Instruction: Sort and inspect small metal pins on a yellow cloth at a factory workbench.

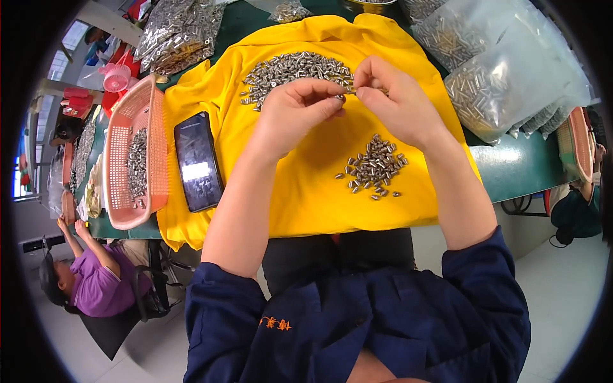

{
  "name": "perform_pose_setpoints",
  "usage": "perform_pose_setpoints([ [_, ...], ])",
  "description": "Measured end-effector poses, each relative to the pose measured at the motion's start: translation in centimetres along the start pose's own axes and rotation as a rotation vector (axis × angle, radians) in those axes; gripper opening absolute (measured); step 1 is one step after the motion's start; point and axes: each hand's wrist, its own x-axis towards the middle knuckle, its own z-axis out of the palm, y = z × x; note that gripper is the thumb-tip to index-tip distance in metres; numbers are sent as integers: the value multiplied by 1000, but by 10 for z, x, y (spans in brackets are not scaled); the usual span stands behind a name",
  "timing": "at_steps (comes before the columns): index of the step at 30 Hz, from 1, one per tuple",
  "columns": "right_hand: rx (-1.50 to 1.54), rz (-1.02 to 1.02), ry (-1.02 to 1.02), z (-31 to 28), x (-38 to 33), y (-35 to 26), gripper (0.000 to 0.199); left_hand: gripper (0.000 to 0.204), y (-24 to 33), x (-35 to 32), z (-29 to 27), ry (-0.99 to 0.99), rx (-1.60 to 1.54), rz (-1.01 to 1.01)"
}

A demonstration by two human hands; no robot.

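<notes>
Above a yellow cloth [300, 198], both my hands are raised and nearly meet at the fingertips. The fingers of my left hand [295, 113] are closed in a pinch on a small silver metal part [339, 97]. My right hand [401, 101] is closed too, its thumb and forefinger pinched at the left hand's fingertips; what it grips is too small to make out. Just beyond the left hand spreads a large pile of short metal cylinders [300, 66], partly hidden by the fingers. A smaller heap of similar metal pieces [377, 165] lies nearer me, below the right hand.
A dark phone [198, 163] lies on the cloth's left side, next to a pink plastic basket [156, 140] holding metal pieces. Clear bags of metal parts stand at back left [182, 32] and right [482, 96] on the green table [511, 167]. A person in purple [99, 281] sits at far left.
</notes>
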Motion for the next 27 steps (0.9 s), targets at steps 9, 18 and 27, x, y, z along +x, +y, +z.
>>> perform_pose_setpoints([
  [9, -52, 31, -104, 0, -3, -7, 8, 17, 2, -3, 3, -20, -15, -8],
  [18, -296, -120, 3, 7, -5, -9, 8, 13, -1, -3, 2, 19, 2, 65],
  [27, -161, -93, 54, 16, -6, -6, 6, 11, -5, -3, 4, 51, -234, 36],
])
